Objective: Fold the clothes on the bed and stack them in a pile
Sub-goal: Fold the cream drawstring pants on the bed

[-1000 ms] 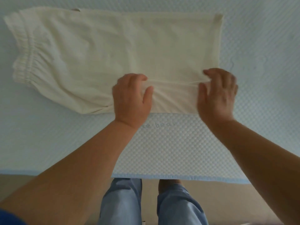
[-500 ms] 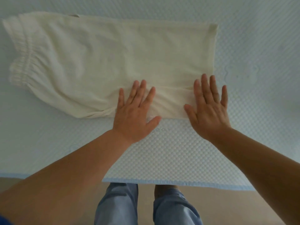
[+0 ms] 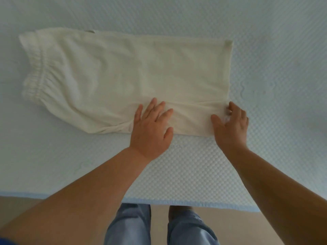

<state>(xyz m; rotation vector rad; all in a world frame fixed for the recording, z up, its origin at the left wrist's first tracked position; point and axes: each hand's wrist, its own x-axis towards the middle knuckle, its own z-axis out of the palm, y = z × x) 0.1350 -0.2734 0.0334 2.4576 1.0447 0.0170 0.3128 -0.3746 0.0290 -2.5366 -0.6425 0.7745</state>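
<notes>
**Cream trousers flat on the bed, both my hands at the near edge**

The cream trousers (image 3: 123, 76) lay lengthwise across the pale quilted bed (image 3: 283, 50), folded so the legs were one on top of the other. At the far left was the gathered elastic waistband (image 3: 36, 75), bunched and a little crumpled. From there the cloth ran flat to the right, with soft creases along the near edge, and ended in a straight hem (image 3: 228, 71) at the right.

My left hand (image 3: 151, 128) rested palm-down on the near edge of the trousers, about midway along. Its fingers were straight and slightly spread, lying flat on the cloth, with the thumb out to the right at the edge of the fabric.

My right hand (image 3: 230, 126) was at the near right corner, by the hem. Its thumb lay on the cloth pointing left, and its fingers curled at the corner; the view was blurred there, so I could not tell whether they pinched the cloth or only touched it.

Below the bed's pale blue border (image 3: 194, 204) my legs in blue jeans (image 3: 129, 227) stood on a beige floor (image 3: 159, 214).
</notes>
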